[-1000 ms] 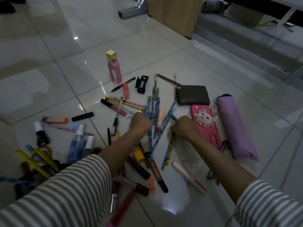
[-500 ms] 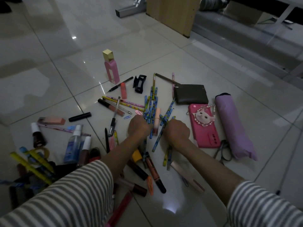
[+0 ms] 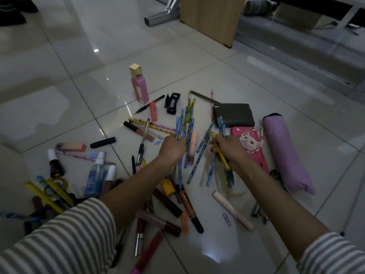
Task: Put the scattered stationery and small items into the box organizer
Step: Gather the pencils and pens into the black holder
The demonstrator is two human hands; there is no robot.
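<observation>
Blue patterned pencils [image 3: 199, 155] lie scattered on the tiled floor among pens, lip glosses and tubes. My left hand [image 3: 172, 147] grips a bunch of blue pencils [image 3: 184, 123] that fan upward from its fist. My right hand [image 3: 227, 148] holds another few pencils [image 3: 222, 125], one yellow, with their lower ends sticking out below the wrist. A peach tube [image 3: 192, 148] lies between the hands. No box organizer is in view.
A pink bottle [image 3: 139, 86] stands at the back. A dark wallet [image 3: 234, 115], pink phone case [image 3: 254, 147] and folded purple umbrella [image 3: 286, 153] lie right. Spray bottle [image 3: 95, 175], yellow rulers [image 3: 49, 194] and nail polish [image 3: 55, 165] sit left. Wooden panel [image 3: 211, 16] behind.
Both hands have closed on pencils and lifted them off the floor; they have drawn apart, the right hand moving right toward the phone case.
</observation>
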